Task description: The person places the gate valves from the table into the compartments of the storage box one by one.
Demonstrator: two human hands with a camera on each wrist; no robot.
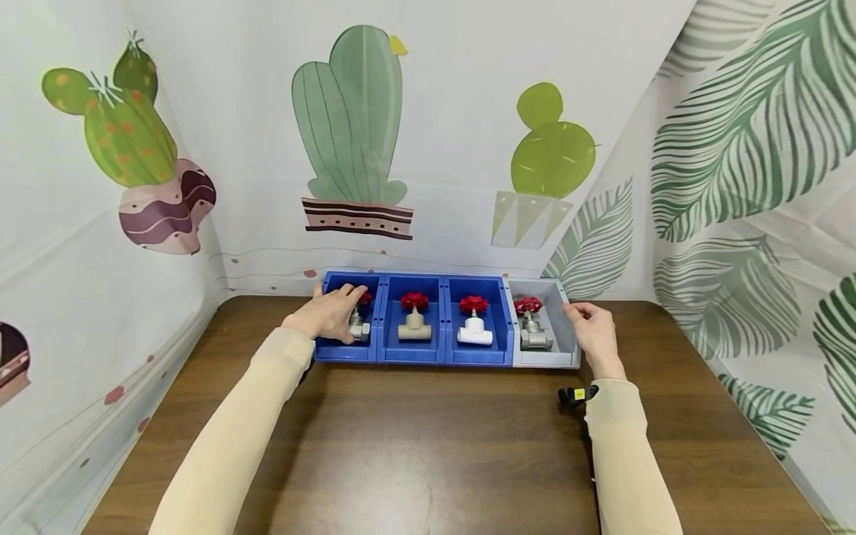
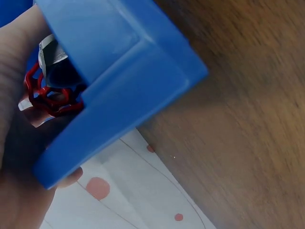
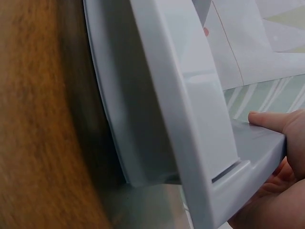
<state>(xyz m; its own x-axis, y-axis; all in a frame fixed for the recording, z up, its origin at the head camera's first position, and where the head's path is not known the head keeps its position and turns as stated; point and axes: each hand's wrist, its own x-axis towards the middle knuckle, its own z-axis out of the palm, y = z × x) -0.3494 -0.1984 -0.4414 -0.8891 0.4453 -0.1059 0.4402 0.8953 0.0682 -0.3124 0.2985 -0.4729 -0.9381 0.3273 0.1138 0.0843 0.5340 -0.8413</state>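
In the head view my left hand (image 1: 328, 310) reaches over the side wall of the leftmost blue bin (image 1: 344, 353). Its thumb and forefinger are curled round a metal valve with a red handwheel (image 1: 359, 329); another finger stays outside the wall. The left wrist view shows the red handwheel (image 2: 52, 98) close beside that hand, partly covered by the bin wall. At the row's other end my right hand (image 1: 594, 331) pinches the right wall of a grey bin (image 1: 558, 327). In the right wrist view the thumb lies on the grey bin's edge (image 3: 262, 138).
Two middle blue bins hold a beige valve (image 1: 414, 327) and a white valve (image 1: 475, 331), and the grey bin holds a metal valve (image 1: 533, 338). All have red handwheels. The bins stand in a row at the back of a wooden table (image 1: 428, 446), against a printed cloth (image 1: 455, 148).
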